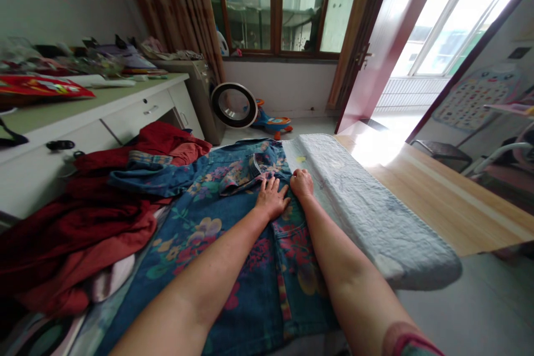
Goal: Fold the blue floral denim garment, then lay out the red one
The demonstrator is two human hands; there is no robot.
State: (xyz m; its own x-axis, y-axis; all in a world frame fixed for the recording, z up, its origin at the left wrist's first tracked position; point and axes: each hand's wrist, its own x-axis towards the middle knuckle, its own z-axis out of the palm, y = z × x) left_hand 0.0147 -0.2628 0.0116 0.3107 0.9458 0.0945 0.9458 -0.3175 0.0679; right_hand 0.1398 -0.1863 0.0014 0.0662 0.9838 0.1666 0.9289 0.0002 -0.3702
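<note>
A blue denim garment with a flower print (233,256) lies spread over the bed in front of me. My left hand (272,197) rests flat on it near the collar, fingers stretched out. Just to its right, my right hand (301,183) is curled closed at the garment's edge, pinching or pressing the fabric. Both forearms reach out over the denim.
Red clothes (83,222) are piled to the left. A rolled grey quilt (367,211) lies along the right, beside a wooden surface (450,200). A white desk with drawers (104,117) carries clutter at left. A round fan (233,104) and a toy stand on the floor ahead.
</note>
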